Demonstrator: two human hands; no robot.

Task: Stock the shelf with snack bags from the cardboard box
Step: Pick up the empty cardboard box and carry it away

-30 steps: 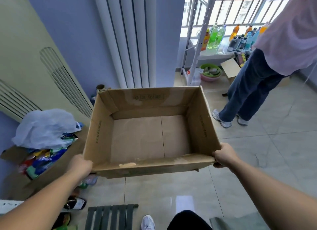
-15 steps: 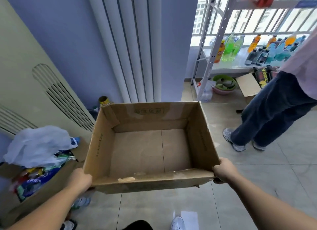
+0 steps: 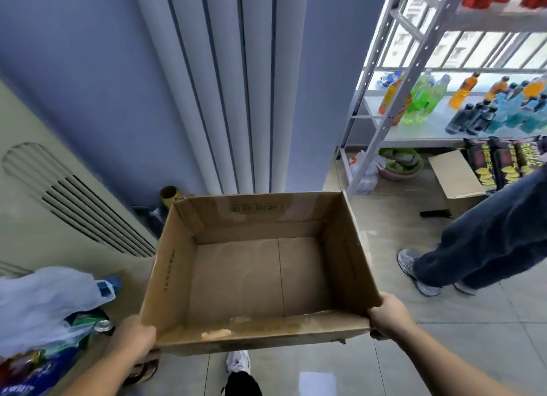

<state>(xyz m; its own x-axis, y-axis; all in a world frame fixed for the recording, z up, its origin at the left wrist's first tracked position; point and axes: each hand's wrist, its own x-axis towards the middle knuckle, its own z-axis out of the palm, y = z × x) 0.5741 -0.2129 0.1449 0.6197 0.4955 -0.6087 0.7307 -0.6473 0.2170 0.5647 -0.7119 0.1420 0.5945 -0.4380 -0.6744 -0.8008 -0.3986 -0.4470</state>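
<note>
Cardboard box was held in the air in front of the person, open top up and interior bare: no snack bags in it. Left hand gripped the near left corner and right hand the near right corner, fingers curled round the lower edge, tips hidden beneath. Only snack bags in view were dark, glossy packs standing upright in a second carton on the floor under the shelf, at right. Risks, as judged: the box was held by its near edge alone, so the far end hung unsupported; the near rim looked softened and scuffed, with a torn pale patch, and could buckle or slip in the grip. Another person's legs stood between the box and the shelf, so a swing right might strike them. Floor tiles looked smooth and reflective, and a foot could slip. Materials: corrugated brown board, matte, creased at the flap seams; shelf of white perforated metal uprights; bottles of clear coloured plastic on the shelf; crumpled translucent plastic bag at left.
</note>
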